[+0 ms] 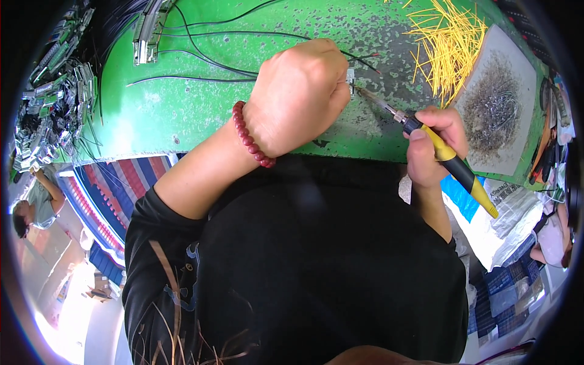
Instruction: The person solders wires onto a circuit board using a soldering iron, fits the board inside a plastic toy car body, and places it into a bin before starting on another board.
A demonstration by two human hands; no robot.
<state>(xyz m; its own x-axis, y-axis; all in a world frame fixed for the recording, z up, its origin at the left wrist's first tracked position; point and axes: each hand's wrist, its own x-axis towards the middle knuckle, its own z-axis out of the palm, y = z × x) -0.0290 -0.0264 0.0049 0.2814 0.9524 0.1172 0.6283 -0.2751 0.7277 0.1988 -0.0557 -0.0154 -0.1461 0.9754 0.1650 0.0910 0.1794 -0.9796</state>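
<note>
Working off that big green bench top makes sense, since it's worn grey right where you've got everything going, so that's clearly your usual spot close to the near edge. Off to your right the grey pad with its heap of dark wire scraps sits within easy reach, and the pile of yellow wire offcuts is just behind it, so trimmings land away from the work. Black wires trail across the bench from the far left toward your fist, kept loose so they don't tug.

Your left hand is curled into a tight fist, knuckles down, pinching a small pale part that only just peeks out at the finger side; holding it that close keeps it steady. Your right hand is wrapped around the soldering iron like a pen, up near the front of the black and yellow handle for control, with the thin metal tip angled up and left to meet the part. Can't make out much of the part itself, it's tiny, whitish and mostly hidden
</note>
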